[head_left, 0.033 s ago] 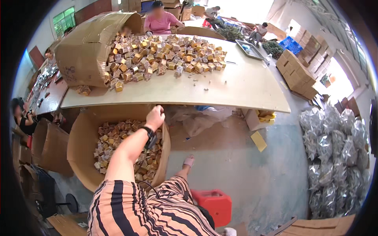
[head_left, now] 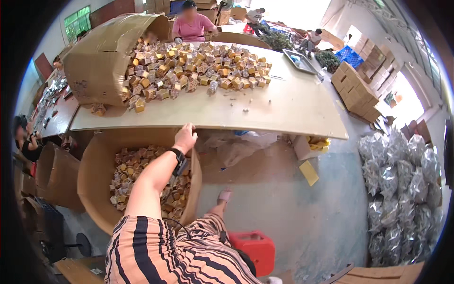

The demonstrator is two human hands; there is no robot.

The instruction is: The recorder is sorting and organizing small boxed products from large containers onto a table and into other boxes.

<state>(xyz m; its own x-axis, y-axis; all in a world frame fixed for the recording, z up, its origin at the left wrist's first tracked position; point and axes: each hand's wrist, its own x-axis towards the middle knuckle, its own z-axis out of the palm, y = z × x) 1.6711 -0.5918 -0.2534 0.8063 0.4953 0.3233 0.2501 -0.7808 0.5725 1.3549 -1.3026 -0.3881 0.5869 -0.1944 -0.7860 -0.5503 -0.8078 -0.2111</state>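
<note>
My left hand is at the front edge of the long pale table, with a dark watch on the wrist. Its fingers are curled closed over the table edge, just above the rim of a big cardboard carton. Below my forearm, that carton holds a heap of small wrapped yellow-brown blocks. More such blocks are spread thickly over the table, spilling from a carton tipped on its side. My right hand does not show.
A red plastic jug stands on the floor beside my leg. Silver foil-like bags are stacked at right, with cartons beyond. A tray lies at the table's far right. Across the table sits a person in pink.
The whole scene sits slightly further left as my view shifts. My left hand stays at the table edge, its fingers reaching slightly further over it.
</note>
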